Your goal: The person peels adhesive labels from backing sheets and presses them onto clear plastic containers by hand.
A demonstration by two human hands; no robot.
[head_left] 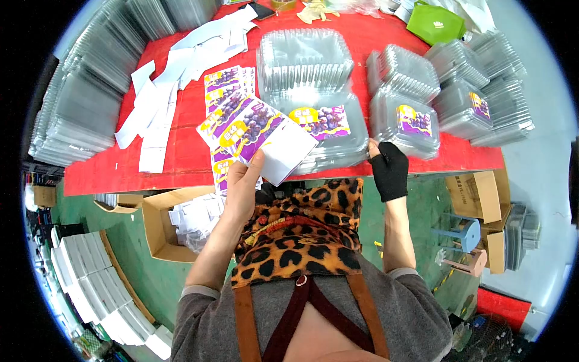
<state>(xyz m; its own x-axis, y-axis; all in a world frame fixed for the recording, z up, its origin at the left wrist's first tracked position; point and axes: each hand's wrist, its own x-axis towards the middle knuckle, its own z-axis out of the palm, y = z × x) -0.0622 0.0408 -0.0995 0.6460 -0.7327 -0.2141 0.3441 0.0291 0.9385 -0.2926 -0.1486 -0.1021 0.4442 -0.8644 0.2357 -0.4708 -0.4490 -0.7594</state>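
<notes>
My left hand [242,184] pinches the lower edge of a strip of purple-and-yellow grape labels [259,123], and a blank white piece of backing [289,151] hangs at its right end. More grape labels [222,78] lie in a pile underneath. In a black fingerless glove, my right hand [389,172] has its fingers closed at the right front corner of a clear plastic clamshell container [353,151]. That container bears a grape label [329,122] on its top, partly covered by the strip. Behind it rises a stack of clear containers [304,57].
Labelled clear containers [419,142] and more stacks [488,60] stand to the right on the red table [193,127]. Tall stacks of clear plastic [78,114] line the left side. White paper strips [157,108] lie between. Below sits an open carton [163,232] of scraps.
</notes>
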